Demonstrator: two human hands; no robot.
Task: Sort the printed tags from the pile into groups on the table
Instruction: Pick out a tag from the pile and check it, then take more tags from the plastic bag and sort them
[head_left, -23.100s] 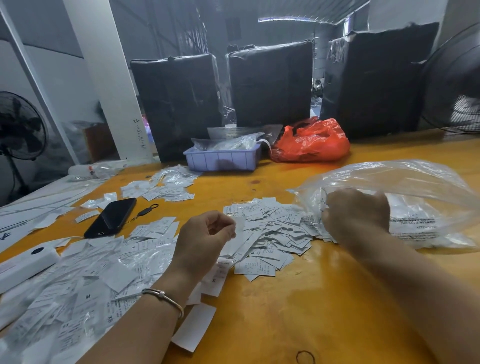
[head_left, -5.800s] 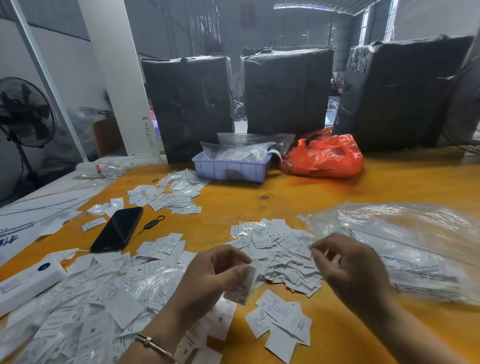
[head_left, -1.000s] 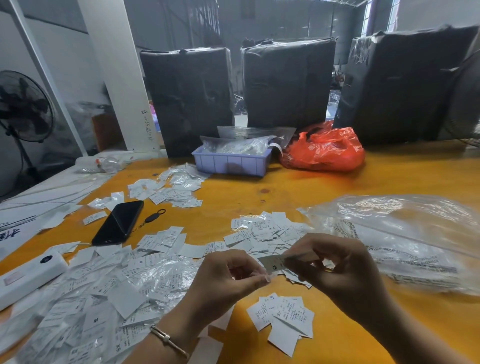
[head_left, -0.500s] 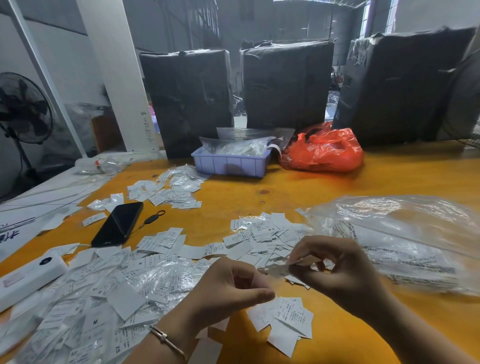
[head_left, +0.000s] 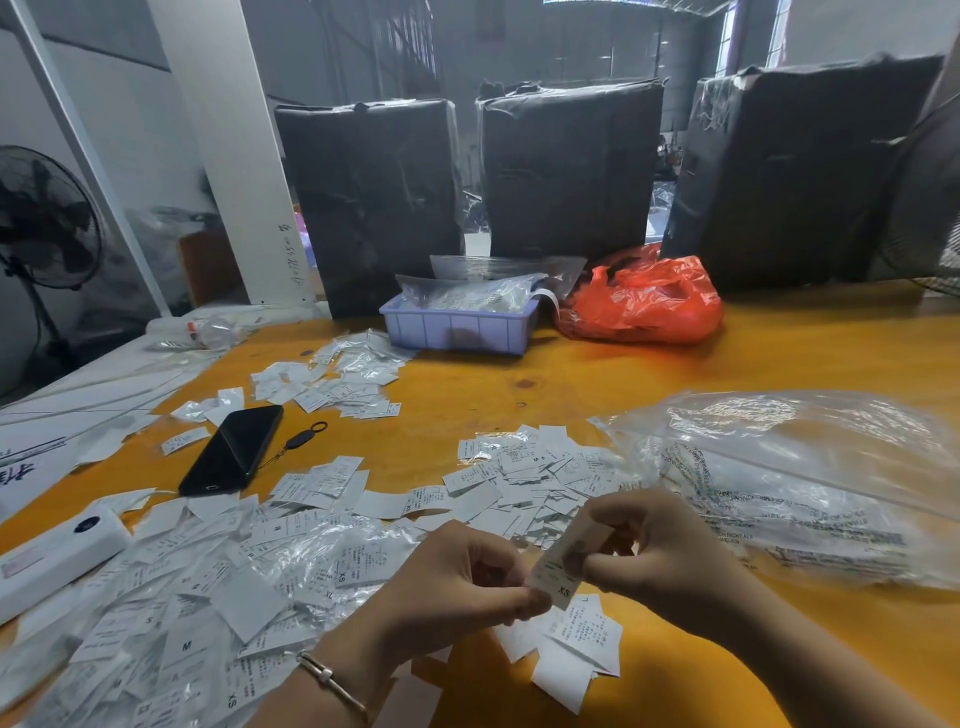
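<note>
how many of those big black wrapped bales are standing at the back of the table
3: a left bale behind the lilac tray, a middle bale, and a right bale behind the orange bag. Others beyond the frame edges may be hidden.

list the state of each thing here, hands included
left hand: pinches the tag's lower end
right hand: pinches the tag
tag: held off the table, XS showing
phone: screen dark, flat
tray: holds clear bags
red bag: crumpled

Daylight enters from the windows (head_left: 748, 41) far behind; the hall is dim. The yellow tabletop (head_left: 649, 379) is bright, with soft glare. The clear bag (head_left: 795, 478) shines. Straight lines bend near the picture edges.
</note>
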